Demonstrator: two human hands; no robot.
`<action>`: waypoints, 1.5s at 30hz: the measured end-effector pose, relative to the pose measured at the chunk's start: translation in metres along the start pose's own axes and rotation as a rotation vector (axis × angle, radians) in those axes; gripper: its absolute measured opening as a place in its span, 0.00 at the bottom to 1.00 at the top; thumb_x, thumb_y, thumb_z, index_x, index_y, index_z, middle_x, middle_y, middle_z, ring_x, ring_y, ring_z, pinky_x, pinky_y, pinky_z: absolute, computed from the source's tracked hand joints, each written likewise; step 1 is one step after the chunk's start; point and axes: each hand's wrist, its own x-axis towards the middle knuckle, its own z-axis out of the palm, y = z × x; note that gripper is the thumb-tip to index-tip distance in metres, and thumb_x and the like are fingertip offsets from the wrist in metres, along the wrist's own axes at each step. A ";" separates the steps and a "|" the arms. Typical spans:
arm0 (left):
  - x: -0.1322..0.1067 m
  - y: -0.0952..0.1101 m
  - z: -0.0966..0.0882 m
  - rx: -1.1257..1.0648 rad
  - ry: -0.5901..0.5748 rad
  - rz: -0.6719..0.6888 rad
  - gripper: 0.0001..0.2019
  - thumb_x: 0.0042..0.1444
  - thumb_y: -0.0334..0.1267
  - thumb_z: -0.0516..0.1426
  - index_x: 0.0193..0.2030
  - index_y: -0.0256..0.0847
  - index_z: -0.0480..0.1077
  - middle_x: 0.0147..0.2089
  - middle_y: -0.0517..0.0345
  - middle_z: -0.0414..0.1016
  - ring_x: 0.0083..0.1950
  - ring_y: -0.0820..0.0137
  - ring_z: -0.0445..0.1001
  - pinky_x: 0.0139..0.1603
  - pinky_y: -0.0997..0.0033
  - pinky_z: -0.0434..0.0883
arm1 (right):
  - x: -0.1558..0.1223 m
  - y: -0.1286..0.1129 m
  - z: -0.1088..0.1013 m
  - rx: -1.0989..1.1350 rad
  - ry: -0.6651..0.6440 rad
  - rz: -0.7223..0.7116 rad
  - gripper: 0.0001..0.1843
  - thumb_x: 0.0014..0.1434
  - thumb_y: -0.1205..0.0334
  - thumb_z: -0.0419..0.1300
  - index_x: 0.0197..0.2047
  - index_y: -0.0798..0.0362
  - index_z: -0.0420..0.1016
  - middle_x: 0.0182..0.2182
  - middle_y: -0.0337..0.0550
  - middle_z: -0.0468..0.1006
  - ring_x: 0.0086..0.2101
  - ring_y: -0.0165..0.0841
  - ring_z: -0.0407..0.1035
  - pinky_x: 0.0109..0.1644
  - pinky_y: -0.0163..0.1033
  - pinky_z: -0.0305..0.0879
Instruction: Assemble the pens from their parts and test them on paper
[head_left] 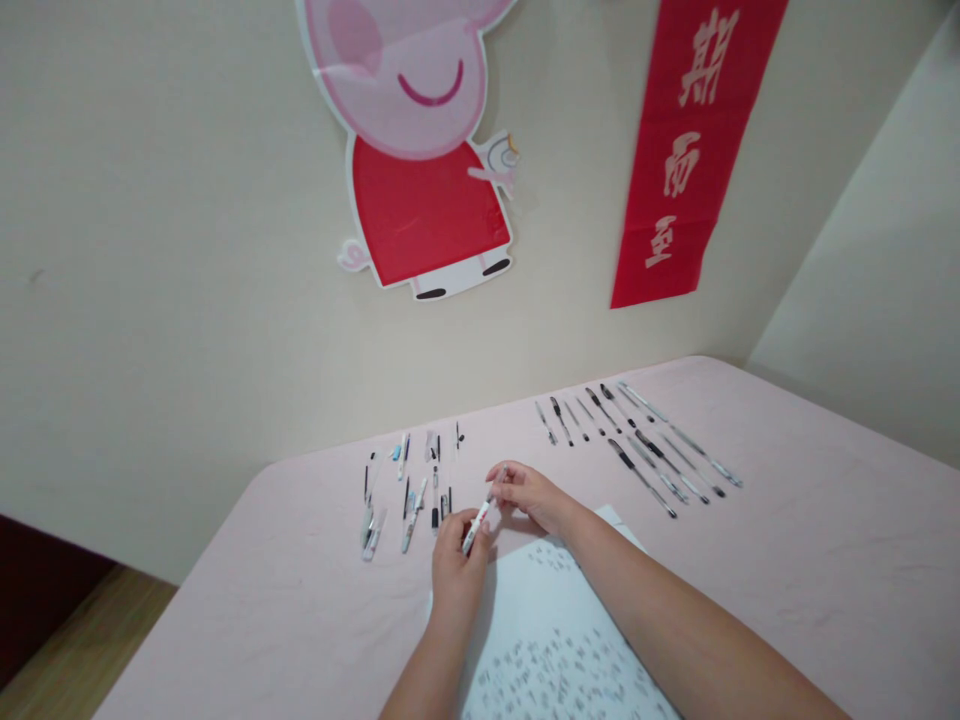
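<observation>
From above the hands (457, 555), the head camera faces forward and down toward the wall (187, 250).

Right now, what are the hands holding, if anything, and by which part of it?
A pen: the left hand holds its lower end, the right hand its upper end.

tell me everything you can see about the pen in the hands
The pen is slim and straight, mostly white with small reddish markings, and looks like plastic. It slants, its upper end toward the right of the picture. The left hand grips its lower part; the right hand's fingers hold its upper end. Finer detail at both ends is too small to tell.
</observation>
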 end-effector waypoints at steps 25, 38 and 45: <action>-0.007 0.013 0.000 -0.365 -0.250 -0.191 0.13 0.56 0.44 0.54 0.39 0.41 0.76 0.28 0.59 0.63 0.30 0.70 0.62 0.33 0.70 0.60 | 0.007 0.006 -0.016 -0.019 0.073 -0.022 0.16 0.46 0.52 0.68 0.24 0.56 0.70 0.19 0.35 0.70 0.20 0.23 0.59 0.26 0.32 0.47; -0.008 0.020 0.002 -0.680 -0.389 -0.472 0.11 0.50 0.39 0.61 0.40 0.39 0.76 0.32 0.57 0.71 0.31 0.74 0.63 0.32 0.75 0.59 | 0.000 -0.004 -0.009 0.086 -0.022 0.003 0.17 0.45 0.49 0.68 0.29 0.56 0.75 0.22 0.37 0.73 0.24 0.26 0.63 0.29 0.32 0.56; -0.007 0.020 0.002 -0.664 -0.380 -0.481 0.12 0.49 0.40 0.62 0.40 0.39 0.76 0.33 0.57 0.71 0.32 0.74 0.63 0.31 0.75 0.59 | -0.003 -0.008 -0.007 0.166 -0.081 0.008 0.16 0.47 0.52 0.68 0.33 0.57 0.78 0.32 0.45 0.77 0.32 0.30 0.69 0.38 0.36 0.62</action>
